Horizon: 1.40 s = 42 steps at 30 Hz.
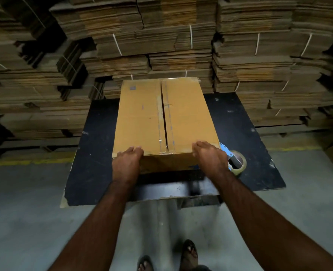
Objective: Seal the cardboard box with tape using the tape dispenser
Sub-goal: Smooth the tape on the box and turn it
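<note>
Both forearms are bare, with no sleeves, watch or gloves showing. The left hand (127, 165) and right hand (210, 159) wear no rings. Dark open-toed sandals (189, 255) cover the feet.

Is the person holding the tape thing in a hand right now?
No, the tape dispenser lies on the black table beside the cardboard box, while both hands rest on the box's near edge.

Both hands (167, 163) on cardboard box (161, 118) near edge
</note>
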Available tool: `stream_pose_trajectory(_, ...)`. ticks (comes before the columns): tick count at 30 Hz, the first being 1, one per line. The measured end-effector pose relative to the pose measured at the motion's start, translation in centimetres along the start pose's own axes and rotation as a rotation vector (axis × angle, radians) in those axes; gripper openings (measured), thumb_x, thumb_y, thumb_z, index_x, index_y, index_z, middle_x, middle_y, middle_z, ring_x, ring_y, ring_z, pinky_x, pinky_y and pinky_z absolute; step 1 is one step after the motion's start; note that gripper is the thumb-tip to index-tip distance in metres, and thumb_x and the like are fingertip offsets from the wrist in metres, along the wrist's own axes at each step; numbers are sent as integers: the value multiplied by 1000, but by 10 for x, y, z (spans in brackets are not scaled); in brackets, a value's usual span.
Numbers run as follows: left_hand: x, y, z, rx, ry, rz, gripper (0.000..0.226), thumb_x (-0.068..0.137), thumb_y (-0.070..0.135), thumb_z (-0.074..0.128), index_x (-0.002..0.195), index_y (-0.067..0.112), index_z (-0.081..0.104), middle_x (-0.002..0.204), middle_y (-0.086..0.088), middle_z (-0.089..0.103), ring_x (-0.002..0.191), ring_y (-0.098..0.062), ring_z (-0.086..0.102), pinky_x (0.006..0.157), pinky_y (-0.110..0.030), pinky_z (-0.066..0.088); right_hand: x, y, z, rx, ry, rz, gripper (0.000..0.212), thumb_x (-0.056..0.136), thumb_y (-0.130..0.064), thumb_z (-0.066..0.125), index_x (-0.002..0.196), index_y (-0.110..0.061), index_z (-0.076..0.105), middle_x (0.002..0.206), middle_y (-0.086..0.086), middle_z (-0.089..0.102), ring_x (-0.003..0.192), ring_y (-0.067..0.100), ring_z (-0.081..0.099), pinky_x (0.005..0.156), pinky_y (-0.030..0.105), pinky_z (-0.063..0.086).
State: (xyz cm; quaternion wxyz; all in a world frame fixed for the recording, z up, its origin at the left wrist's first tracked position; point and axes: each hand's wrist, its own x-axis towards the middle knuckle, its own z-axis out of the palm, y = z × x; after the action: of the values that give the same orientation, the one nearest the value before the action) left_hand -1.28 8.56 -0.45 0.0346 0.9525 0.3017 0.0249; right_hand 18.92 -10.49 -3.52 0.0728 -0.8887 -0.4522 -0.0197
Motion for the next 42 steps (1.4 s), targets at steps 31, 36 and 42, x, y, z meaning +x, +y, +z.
stream_pose_trajectory(31,-12,93,36,-69,-198,173,91,93,37,58,159,19,-2,163,5,-21,151,-12,-9,122,-48,10,-35,126,42,401,-112,678,35,84,-12,63,115,-8,47,105,18,63,100,36,60,81,37,46)
stream_pose_trajectory(36,-11,94,30,-89,-207,158,88,93,38,59,160,19,4,165,4,-15,153,-14,-3,121,-46,16,-62,142,11,994,40,829,11,95,-8,50,88,-17,51,86,10,50,81,21,49,65,29,39)
stream_pose_trajectory(42,-15,94,26,-219,-237,151,88,92,38,63,159,13,11,167,0,-9,153,-18,-3,120,-53,23,-114,110,-31,1475,115,833,24,96,-12,45,73,-18,43,68,3,38,57,12,40,56,25,33)
